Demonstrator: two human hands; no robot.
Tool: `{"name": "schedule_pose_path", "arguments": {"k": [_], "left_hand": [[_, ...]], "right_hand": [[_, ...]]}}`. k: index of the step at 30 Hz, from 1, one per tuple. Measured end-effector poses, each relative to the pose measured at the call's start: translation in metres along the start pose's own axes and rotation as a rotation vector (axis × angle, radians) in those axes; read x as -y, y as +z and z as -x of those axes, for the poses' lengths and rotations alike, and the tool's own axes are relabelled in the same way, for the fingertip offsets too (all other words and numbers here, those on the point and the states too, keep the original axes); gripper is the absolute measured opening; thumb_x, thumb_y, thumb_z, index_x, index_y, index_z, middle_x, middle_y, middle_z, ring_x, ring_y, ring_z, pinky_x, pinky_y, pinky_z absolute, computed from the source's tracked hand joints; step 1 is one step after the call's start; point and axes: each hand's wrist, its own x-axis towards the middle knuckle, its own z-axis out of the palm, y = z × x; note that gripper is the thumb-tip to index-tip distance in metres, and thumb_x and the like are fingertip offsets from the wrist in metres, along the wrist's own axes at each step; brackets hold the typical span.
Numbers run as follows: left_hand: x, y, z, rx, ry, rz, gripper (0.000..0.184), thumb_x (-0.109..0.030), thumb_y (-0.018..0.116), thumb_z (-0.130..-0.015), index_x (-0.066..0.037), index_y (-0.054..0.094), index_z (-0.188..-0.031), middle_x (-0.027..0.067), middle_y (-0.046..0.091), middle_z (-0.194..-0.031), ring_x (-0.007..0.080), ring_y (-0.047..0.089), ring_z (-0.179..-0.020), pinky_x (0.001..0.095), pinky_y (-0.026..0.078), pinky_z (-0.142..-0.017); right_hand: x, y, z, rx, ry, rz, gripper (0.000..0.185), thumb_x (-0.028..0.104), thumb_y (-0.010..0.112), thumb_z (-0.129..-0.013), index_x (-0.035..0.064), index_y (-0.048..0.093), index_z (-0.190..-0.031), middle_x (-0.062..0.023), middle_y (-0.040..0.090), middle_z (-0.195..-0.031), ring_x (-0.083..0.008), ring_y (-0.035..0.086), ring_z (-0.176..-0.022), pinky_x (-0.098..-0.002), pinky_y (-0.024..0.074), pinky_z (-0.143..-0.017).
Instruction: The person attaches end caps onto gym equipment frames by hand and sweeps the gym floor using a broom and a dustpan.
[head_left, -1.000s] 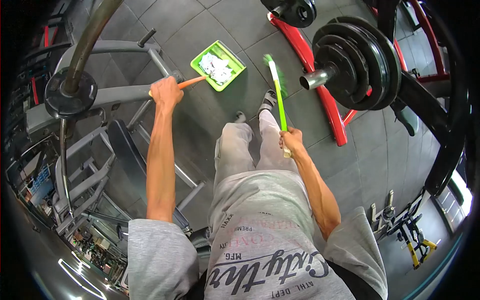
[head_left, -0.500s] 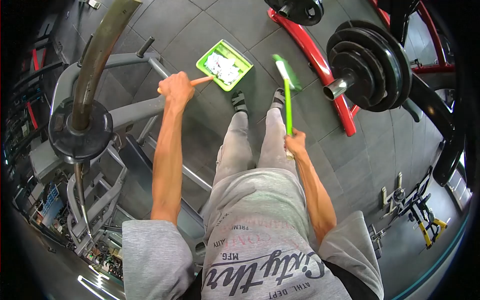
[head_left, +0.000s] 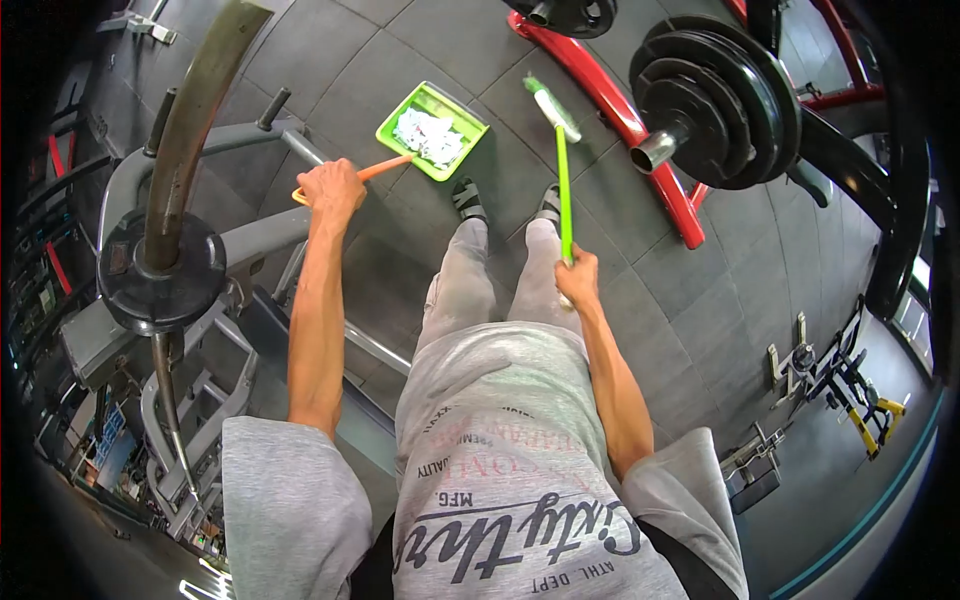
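Two hands, well apart, each closed around a handle. My left hand (head_left: 332, 188) grips a slim orange handle (head_left: 387, 166) reaching to a boxy lime-green plastic dustpan (head_left: 468, 125), ahead of my left foot (head_left: 468, 200), crumpled white scraps (head_left: 428, 138) inside. My right hand (head_left: 578, 278) grips a long green-handled broom (head_left: 565, 195). Judgement: keep dustpan level, bristles low. Versus half a second ago: bristles farther ahead of my right foot (head_left: 549, 205).

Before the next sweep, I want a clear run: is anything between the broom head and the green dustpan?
Nothing visible: only grey floor tiles lie between the broom head and the green dustpan. The sandals sit below that straight gap in the view, and the red beam is on the broom head's far side.
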Motion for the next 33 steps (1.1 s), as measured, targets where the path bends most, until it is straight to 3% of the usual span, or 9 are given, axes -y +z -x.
{"name": "schedule_pose_path", "arguments": {"k": [3, 6, 12, 14, 16, 22, 28, 29, 33], "left_hand": [[0.001, -0.018, 0.002, 0.122, -0.084, -0.067, 0.036, -0.034, 0.057, -0.079, -0.008, 0.069, -0.101, 0.011, 0.068, -0.101, 0.0263, 0.066, -0.095, 0.0476, 0.035, -0.094], [0.0, -0.04, 0.018, 0.073, -0.142, -0.133, 0.042, -0.037, 0.063, -0.075, -0.007, 0.068, -0.103, 0.0126, 0.068, -0.101, 0.0284, 0.066, -0.093, 0.0442, 0.042, -0.087], [0.022, 0.001, 0.02, -0.023, -0.219, 0.513, 0.043, -0.033, 0.074, -0.066, -0.001, 0.07, -0.094, 0.0145, 0.069, -0.089, 0.028, 0.067, -0.082, 0.0349, 0.05, -0.069], [0.028, 0.029, 0.033, -0.199, -0.179, 0.807, 0.033, -0.02, 0.069, -0.072, 0.002, 0.07, -0.097, 0.0099, 0.067, -0.075, 0.0161, 0.062, -0.068, 0.0287, 0.047, -0.063], [0.015, 0.021, 0.062, -0.094, -0.149, 0.861, 0.027, -0.014, 0.063, -0.071, 0.002, 0.071, -0.092, 0.0109, 0.066, -0.07, 0.0181, 0.062, -0.065, 0.0313, 0.047, -0.061], [-0.05, 0.008, 0.125, -0.051, -0.043, 1.044, 0.024, -0.007, 0.057, -0.075, 0.005, 0.07, -0.092, 0.006, 0.06, -0.063, 0.0127, 0.053, -0.055, 0.0289, 0.039, -0.05], [-0.088, 0.044, 0.113, -0.15, -0.24, 0.999, 0.024, -0.012, 0.055, -0.081, -0.001, 0.072, -0.093, 0.0136, 0.068, -0.077, 0.0175, 0.063, -0.069, 0.031, 0.048, -0.065], [-0.083, 0.05, 0.111, -0.161, -0.241, 1.043, 0.024, -0.014, 0.056, -0.081, -0.001, 0.072, -0.093, 0.0137, 0.068, -0.077, 0.0179, 0.063, -0.07, 0.0312, 0.048, -0.066], [-0.056, 0.082, 0.107, -0.324, -0.344, 1.008, 0.027, -0.023, 0.064, -0.078, -0.002, 0.07, -0.094, 0.0138, 0.069, -0.083, 0.0225, 0.066, -0.079, 0.0336, 0.05, -0.073]], "right_hand": [[0.028, -0.004, 0.008, 0.147, 0.098, -0.056, 0.046, 0.007, 0.059, -0.075, -0.0032, 0.057, -0.121, -0.0143, 0.063, -0.065, -0.0201, 0.062, -0.052, -0.0343, 0.049, -0.052], [0.031, -0.022, 0.022, 0.268, 0.082, -0.066, 0.047, 0.006, 0.06, -0.077, -0.0021, 0.056, -0.123, -0.0113, 0.061, -0.061, -0.0173, 0.059, -0.049, -0.0329, 0.0469, -0.049], [0.022, -0.114, 0.059, 0.292, 0.0, 0.022, 0.049, 0.006, 0.059, -0.078, -0.0025, 0.053, -0.125, -0.0106, 0.058, -0.058, -0.0152, 0.057, -0.05, -0.0317, 0.0467, -0.05], [0.009, -0.146, 0.048, 0.252, -0.181, 0.164, 0.048, 0.007, 0.059, -0.075, -0.0055, 0.054, -0.122, -0.023, 0.062, -0.072, -0.0268, 0.065, -0.067, -0.0366, 0.05, -0.064], [-0.008, -0.168, 0.025, 0.155, -0.438, 0.217, 0.048, 0.008, 0.059, -0.075, -0.0068, 0.054, -0.12, -0.0295, 0.063, -0.082, -0.0341, 0.067, -0.078, -0.0391, 0.0503, -0.072], [-0.021, -0.179, -0.115, 0.117, -0.483, 0.277, 0.046, 0.011, 0.058, -0.074, -0.0102, 0.056, -0.115, -0.034, 0.061, -0.094, -0.0413, 0.063, -0.092, -0.0392, 0.0497, -0.078], [-0.019, -0.182, -0.126, 0.439, -0.291, 0.23, 0.048, 0.015, 0.061, -0.074, -0.009, 0.058, -0.115, -0.0202, 0.064, -0.067, -0.0238, 0.064, -0.056, -0.0339, 0.0503, -0.054], [-0.032, -0.197, -0.127, 0.541, -0.351, 0.164, 0.048, 0.016, 0.063, -0.074, -0.0088, 0.058, -0.116, -0.0102, 0.059, -0.057, -0.014, 0.055, -0.043, -0.0306, 0.0448, -0.043], [-0.064, -0.246, -0.062, 0.608, -0.341, 0.125, 0.042, 0.01, 0.066, -0.077, -0.0051, 0.058, -0.116, -0.0062, 0.056, -0.055, -0.0112, 0.052, -0.042, -0.0283, 0.0401, -0.04]]}}
